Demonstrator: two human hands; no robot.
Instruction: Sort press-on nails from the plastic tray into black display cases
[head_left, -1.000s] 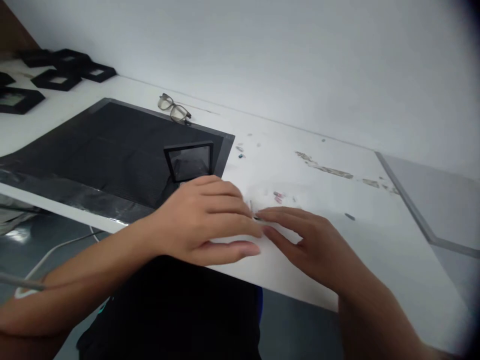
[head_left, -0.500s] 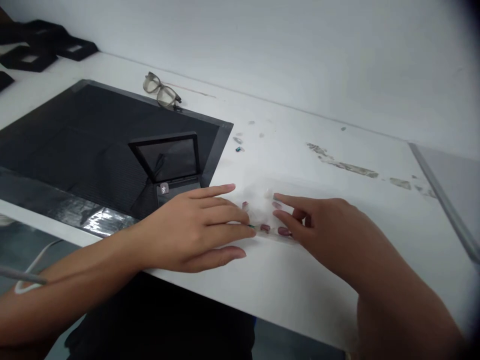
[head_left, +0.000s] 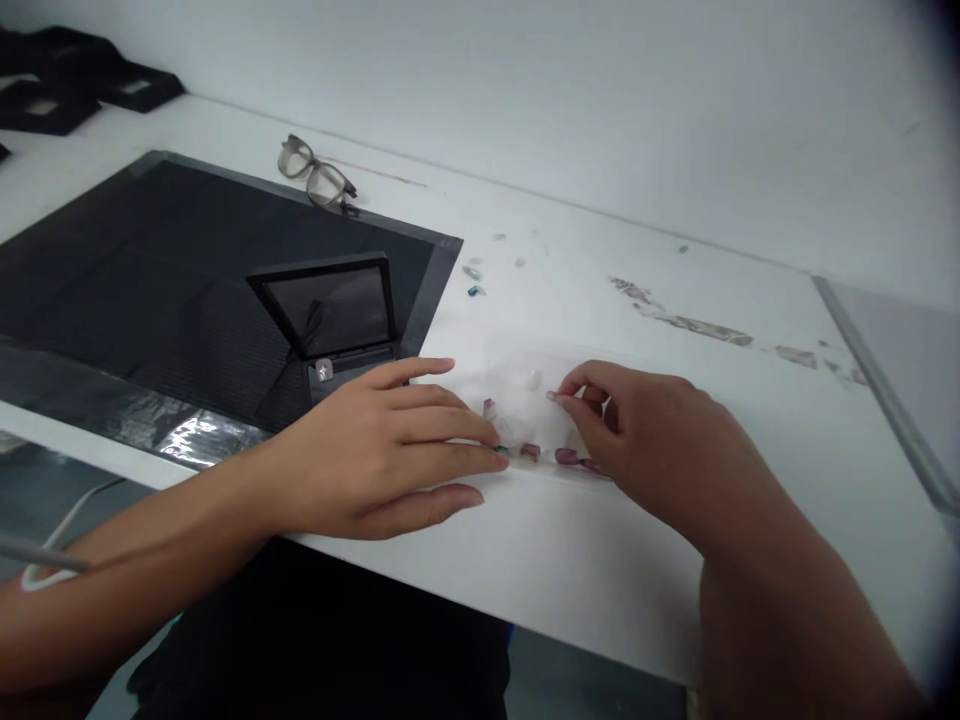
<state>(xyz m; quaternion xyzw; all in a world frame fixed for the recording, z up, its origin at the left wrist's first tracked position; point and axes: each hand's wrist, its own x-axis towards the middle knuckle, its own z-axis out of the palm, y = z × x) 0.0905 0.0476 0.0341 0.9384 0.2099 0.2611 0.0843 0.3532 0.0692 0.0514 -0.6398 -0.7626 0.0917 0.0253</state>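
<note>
My left hand (head_left: 375, 450) lies flat on the white table (head_left: 600, 560), fingers spread, its fingertips pressing the left edge of a clear plastic sheet (head_left: 517, 385). Several small dark red pieces (head_left: 530, 451) sit on or in the sheet between my hands. My right hand (head_left: 645, 430) rests on the sheet's right part with its fingers curled, index tip near a small white piece (head_left: 534, 379). Whether the right hand pinches anything is not visible.
A black mat (head_left: 150, 270) covers the table's left, with a small black framed screen (head_left: 326, 305) propped on it. Glasses (head_left: 313, 175) lie behind the mat. Black frames (head_left: 60, 85) sit far left. Tiny loose bits (head_left: 472, 280) lie beyond the sheet. A grey panel (head_left: 900, 350) is at the right.
My view has shifted right and down. My right hand moved from lying flat to curled fingers on the plastic sheet; the left hand slid a little and stays flat.
</note>
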